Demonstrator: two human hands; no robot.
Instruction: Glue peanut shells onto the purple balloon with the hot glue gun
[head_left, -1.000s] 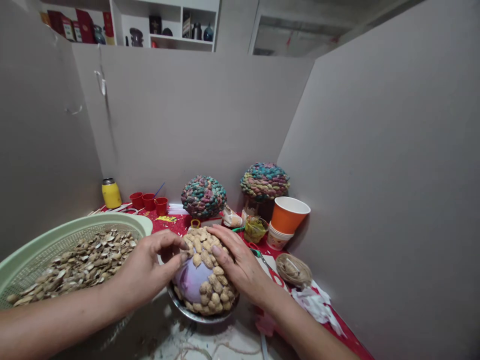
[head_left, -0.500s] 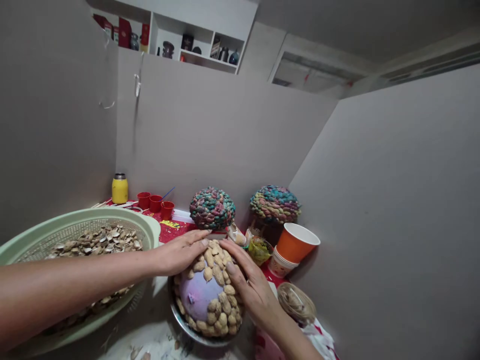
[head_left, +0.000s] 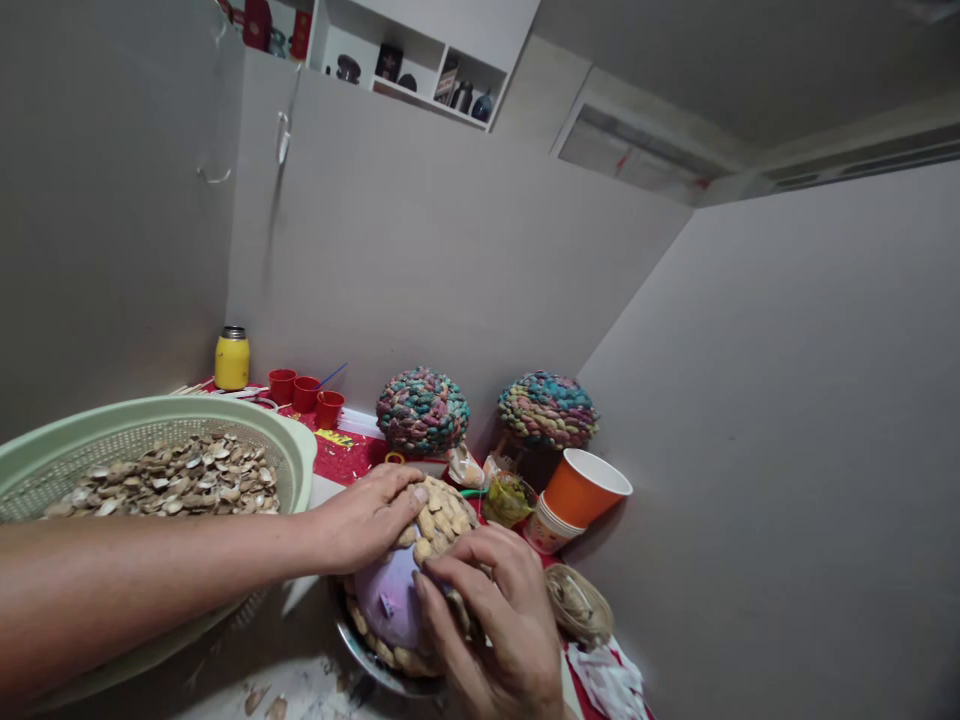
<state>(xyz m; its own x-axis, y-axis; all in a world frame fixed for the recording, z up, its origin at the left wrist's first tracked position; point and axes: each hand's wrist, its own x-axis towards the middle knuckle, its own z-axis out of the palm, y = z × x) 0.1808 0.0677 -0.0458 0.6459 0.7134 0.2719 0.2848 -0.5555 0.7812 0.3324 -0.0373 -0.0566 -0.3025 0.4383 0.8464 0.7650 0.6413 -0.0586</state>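
A lilac balloon (head_left: 391, 592) partly covered with peanut shells (head_left: 442, 512) sits in a round metal bowl (head_left: 373, 668). Its knot faces me, within a bare patch. My left hand (head_left: 371, 518) lies flat on the upper left of the shell layer, fingers stretched out together. At the right side, my right hand (head_left: 499, 610) is curled, with thumb and index fingertip drawn together at the edge of the shells beside the bare patch. Whatever is between those tips is hidden. The hand also covers the balloon's right side.
A green colander (head_left: 300, 455) of loose shells stands left. Behind are red cups (head_left: 306, 394), a yellow bottle (head_left: 232, 360), two coloured shell-covered domes (head_left: 424, 410) (head_left: 549, 410) and an orange paper cup (head_left: 581, 492). Twine (head_left: 577, 603) lies right. Grey walls enclose the table.
My right hand has gone from lying flat on the shells to a curled pinch lower down, near the bare patch. The left hand stays on top. The view has shifted slightly.
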